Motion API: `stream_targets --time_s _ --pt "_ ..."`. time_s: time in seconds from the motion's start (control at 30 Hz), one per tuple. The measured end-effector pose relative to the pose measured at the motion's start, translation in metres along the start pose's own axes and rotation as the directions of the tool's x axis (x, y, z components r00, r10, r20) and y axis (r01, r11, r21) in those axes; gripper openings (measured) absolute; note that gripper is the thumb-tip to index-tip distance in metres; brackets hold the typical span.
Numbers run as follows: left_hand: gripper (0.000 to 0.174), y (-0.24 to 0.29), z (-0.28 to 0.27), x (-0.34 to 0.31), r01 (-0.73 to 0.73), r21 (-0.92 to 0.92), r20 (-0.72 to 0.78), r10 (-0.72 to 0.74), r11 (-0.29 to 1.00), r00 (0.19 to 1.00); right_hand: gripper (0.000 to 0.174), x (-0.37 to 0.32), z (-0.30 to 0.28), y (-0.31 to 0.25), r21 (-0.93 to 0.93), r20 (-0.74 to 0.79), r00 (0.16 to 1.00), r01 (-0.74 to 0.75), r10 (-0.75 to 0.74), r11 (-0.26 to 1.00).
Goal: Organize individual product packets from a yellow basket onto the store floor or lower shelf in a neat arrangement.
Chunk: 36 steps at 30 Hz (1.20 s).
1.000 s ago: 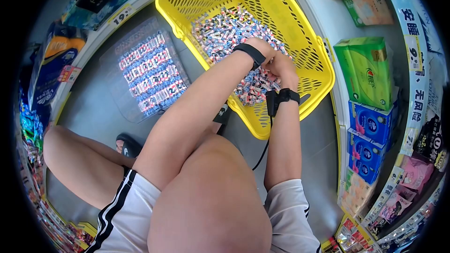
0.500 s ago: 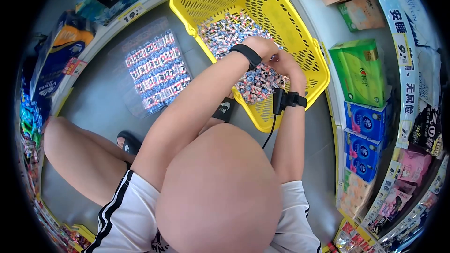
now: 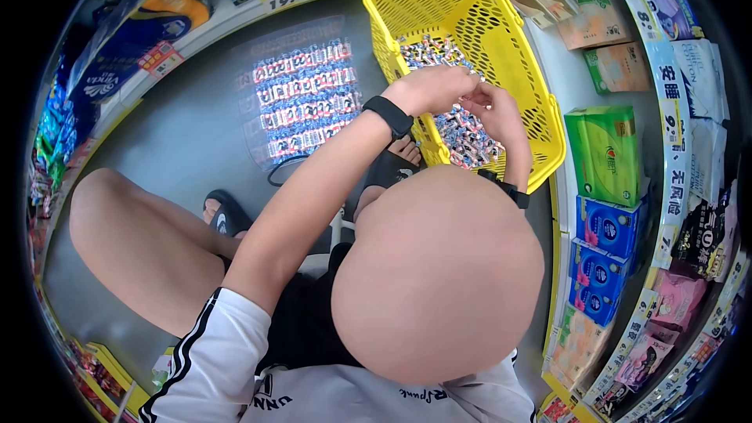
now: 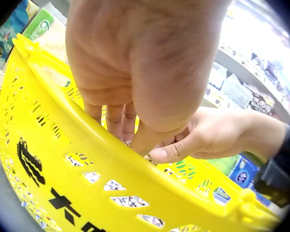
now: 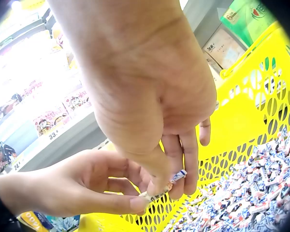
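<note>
A small wrapped candy [image 5: 178, 176] with a white and blue twisted end is pinched between the right hand's thumb and fingers. My right hand [image 3: 501, 116] meets my left hand [image 3: 435, 90] above the yellow basket [image 3: 558, 141]. The left hand's thumb and fingertips pinch at the candy's other end, as the right wrist view shows. A heap of similar candies [image 5: 241, 188] lies in the basket under the hands. In the left wrist view the basket's rim hides part of the fingertips.
Rows of wrapped candies [image 3: 305, 98] lie in a clear, flat container on the floor left of the basket. Shelves stand close on both sides, with a green tissue pack [image 3: 603, 153] and blue packs [image 3: 607, 223] at the right. A sandalled foot [image 3: 395, 163] is beside the basket.
The head view has shifted, so the basket and the candy rows sit further right in it. Both hands stay together over the basket, their fingers shifting slightly.
</note>
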State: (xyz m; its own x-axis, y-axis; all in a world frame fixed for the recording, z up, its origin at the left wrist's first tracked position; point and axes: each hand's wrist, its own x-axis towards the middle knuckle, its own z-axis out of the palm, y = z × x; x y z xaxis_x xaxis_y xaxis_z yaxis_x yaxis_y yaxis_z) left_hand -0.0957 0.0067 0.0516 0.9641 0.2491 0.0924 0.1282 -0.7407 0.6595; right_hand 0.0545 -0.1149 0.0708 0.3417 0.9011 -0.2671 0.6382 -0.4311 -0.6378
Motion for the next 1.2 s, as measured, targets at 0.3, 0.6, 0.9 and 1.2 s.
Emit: stream_targets --time_s 0.3,0.6,0.9,1.2 --pt "0.017 -0.001 -0.034 -0.070 -0.044 -0.052 -0.395 0.020 0.998 0.919 0.019 0.001 0.014 -0.060 0.069 -0.054 0.981 0.188 -0.185 0.980" --pt "0.017 -0.016 -0.051 -0.133 -0.031 -0.202 -0.604 -0.100 0.979 0.791 0.019 0.010 0.050 -0.115 0.058 -0.083 0.929 0.366 -0.361 0.929" --pt "0.018 -0.058 -0.046 -0.211 0.009 -0.268 -0.629 -0.182 0.963 0.755 0.020 0.021 0.107 -0.168 -0.076 0.162 0.850 0.517 -0.501 0.853" --pt "0.032 -0.091 -0.042 -0.237 0.071 -0.393 -0.486 -0.272 0.917 0.830 0.024 0.036 0.160 -0.152 -0.155 0.266 0.809 0.573 -0.524 0.805"
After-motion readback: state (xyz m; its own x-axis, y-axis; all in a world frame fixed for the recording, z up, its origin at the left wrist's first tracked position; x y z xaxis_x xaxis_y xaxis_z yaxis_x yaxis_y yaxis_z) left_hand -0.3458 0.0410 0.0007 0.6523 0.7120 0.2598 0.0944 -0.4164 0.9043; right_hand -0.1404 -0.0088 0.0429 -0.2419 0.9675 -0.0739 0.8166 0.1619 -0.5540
